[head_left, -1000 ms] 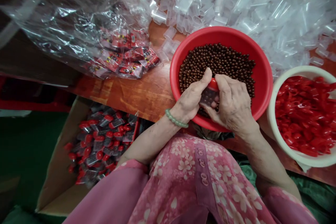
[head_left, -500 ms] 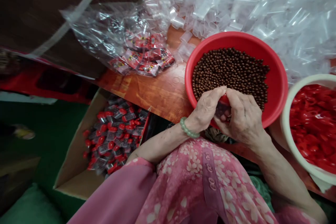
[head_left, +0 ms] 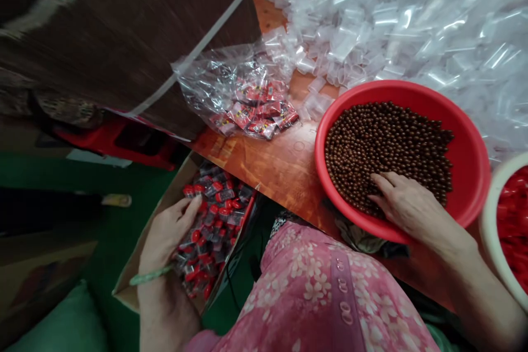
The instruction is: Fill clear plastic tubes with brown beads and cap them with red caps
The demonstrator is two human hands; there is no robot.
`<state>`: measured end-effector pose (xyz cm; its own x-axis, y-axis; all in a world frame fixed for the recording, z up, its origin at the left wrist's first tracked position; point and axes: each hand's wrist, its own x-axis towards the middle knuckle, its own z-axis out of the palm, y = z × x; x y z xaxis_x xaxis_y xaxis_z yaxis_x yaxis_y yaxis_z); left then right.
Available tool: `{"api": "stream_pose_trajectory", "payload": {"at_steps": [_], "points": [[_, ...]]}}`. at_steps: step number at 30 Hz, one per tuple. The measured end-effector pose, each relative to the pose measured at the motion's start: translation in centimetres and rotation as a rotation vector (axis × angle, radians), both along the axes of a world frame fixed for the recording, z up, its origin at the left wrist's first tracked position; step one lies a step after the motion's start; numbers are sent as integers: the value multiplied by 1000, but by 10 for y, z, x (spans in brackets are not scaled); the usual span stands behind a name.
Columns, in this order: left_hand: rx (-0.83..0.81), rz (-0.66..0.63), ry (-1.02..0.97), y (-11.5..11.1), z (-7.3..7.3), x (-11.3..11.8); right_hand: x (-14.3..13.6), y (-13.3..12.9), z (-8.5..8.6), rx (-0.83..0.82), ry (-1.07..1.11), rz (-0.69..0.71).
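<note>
My left hand (head_left: 167, 231), with a pale green bangle at the wrist, is over the cardboard box (head_left: 134, 264) of small clear containers with red caps (head_left: 225, 195). Its fingers look loosely spread beside the caps; nothing held shows, though the palm side is hidden. Over the near side of the red bowl (head_left: 474, 176), my right hand (head_left: 398, 198) dips its fingertips among brown beads (head_left: 383, 137). Its thumb and fingers are apart, with nothing visibly gripped.
Clear plastic pieces (head_left: 371, 27) are heaped behind the bowl. A clear bag of red packets (head_left: 264, 110) lies on the wooden table (head_left: 264, 170). At the right edge stands a white tub (head_left: 490, 214) of red parts. A large brown box (head_left: 124, 27) is at upper left.
My hands have parted from the red-capped container they held together over the bowl. The left has moved to the cardboard box, the right into the beads. The view has shifted left.
</note>
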<state>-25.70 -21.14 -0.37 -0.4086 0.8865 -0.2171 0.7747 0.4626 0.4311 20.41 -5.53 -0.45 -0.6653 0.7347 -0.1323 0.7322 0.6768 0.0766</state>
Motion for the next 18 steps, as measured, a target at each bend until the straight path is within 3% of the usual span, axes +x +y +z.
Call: {"api": "stream_pose_trajectory", "payload": {"at_steps": [2, 4, 8, 10, 12, 14, 18], "points": [[90, 52, 217, 6, -5, -2, -1, 1, -5, -28, -21, -6], [244, -19, 179, 35, -6, 18, -3, 1, -8, -29, -39, -12], [342, -318, -8, 142, -14, 90, -7, 2, -14, 20, -41, -11], [398, -565, -22, 203, -25, 125, -7, 2, -16, -2, -41, -28], [345, -702, 69, 256, -38, 150, -7, 3, -18, -55, -34, -55], [244, -787, 145, 294, -50, 164, -7, 4, -20, -99, -25, -79], [162, -841, 182, 325, -68, 166, -8, 7, -19, -142, -28, -107]]}}
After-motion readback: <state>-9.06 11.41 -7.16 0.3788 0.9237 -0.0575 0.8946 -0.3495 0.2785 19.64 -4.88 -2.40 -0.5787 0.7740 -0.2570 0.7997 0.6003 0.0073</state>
